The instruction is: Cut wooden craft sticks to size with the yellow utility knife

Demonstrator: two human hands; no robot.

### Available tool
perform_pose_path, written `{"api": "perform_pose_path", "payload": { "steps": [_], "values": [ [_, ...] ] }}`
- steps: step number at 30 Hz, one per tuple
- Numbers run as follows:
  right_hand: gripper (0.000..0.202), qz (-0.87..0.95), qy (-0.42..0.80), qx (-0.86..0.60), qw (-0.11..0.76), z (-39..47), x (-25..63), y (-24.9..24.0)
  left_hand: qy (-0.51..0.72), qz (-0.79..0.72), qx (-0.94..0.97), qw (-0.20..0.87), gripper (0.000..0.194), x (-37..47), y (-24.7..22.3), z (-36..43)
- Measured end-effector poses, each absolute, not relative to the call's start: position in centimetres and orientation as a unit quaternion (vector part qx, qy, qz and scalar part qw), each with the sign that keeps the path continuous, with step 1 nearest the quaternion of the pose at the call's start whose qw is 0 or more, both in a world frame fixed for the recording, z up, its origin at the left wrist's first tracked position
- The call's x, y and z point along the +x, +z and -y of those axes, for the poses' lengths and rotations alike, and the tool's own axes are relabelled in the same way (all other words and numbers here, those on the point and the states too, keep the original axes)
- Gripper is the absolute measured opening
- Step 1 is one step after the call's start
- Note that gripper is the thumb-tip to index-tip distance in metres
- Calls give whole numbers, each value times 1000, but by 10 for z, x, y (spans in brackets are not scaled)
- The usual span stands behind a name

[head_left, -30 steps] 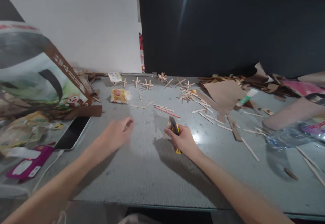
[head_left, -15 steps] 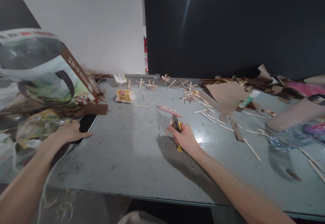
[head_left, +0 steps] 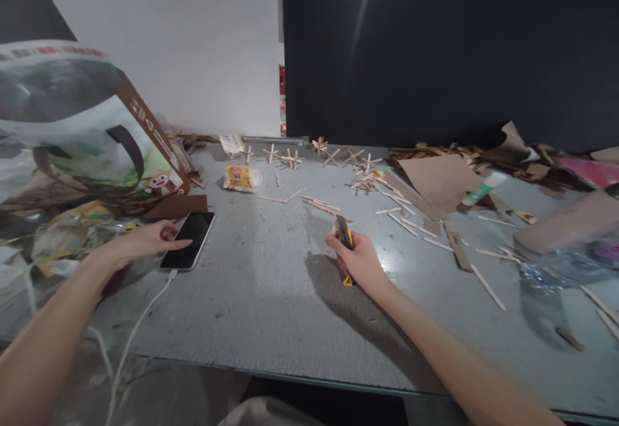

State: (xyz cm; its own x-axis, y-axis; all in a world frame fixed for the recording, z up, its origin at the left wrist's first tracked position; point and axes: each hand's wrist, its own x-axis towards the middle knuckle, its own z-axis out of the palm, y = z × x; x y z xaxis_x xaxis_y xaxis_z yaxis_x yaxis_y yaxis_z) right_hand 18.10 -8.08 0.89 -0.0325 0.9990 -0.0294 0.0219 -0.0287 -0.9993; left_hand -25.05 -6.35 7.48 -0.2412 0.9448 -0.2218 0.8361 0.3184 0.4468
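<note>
My left hand (head_left: 152, 239) holds a black-screened phone (head_left: 189, 240) at its left edge, the thumb lying over the glass and the other fingers curled at the side. A white charging cable (head_left: 140, 323) runs from the phone's lower end. In my right hand (head_left: 362, 260) is a yellow and black utility knife (head_left: 346, 239), gripped above the middle of the table; whether its blade is out I cannot tell. Just beyond the knife lie a red-striped stick (head_left: 325, 208) and a few pale wooden sticks.
Small crossed-stick shapes (head_left: 293, 159) stand along the back. Brown cardboard (head_left: 435, 181), a glue stick (head_left: 483, 189) and scattered wooden sticks (head_left: 488, 287) lie to the right, near a clear plastic bottle (head_left: 561, 270). A wrapped snack (head_left: 240, 178) and a big printed bag (head_left: 87, 136) are on the left.
The phone has shifted right, out from beside the clutter, with my left hand at its edge; more of its screen shows. My right hand still holds the utility knife in about the same place.
</note>
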Motion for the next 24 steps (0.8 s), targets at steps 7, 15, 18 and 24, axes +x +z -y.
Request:
{"api": "perform_pose_path", "payload": {
  "steps": [7, 15, 18, 24],
  "values": [
    [47, 502, 526, -497, 474, 82, 181, 10, 135, -776, 564, 249, 65, -267, 58, 61],
    [46, 502, 517, -502, 478, 81, 182, 10, 157, -785, 532, 277, 80, -256, 66, 67],
    [46, 504, 519, -502, 475, 81, 182, 10, 150, -792, 529, 265, 86, -256, 68, 67],
    [46, 504, 515, -505, 476, 80, 182, 9, 120, -786, 553, 247, 83, -267, 59, 61]
  ]
}}
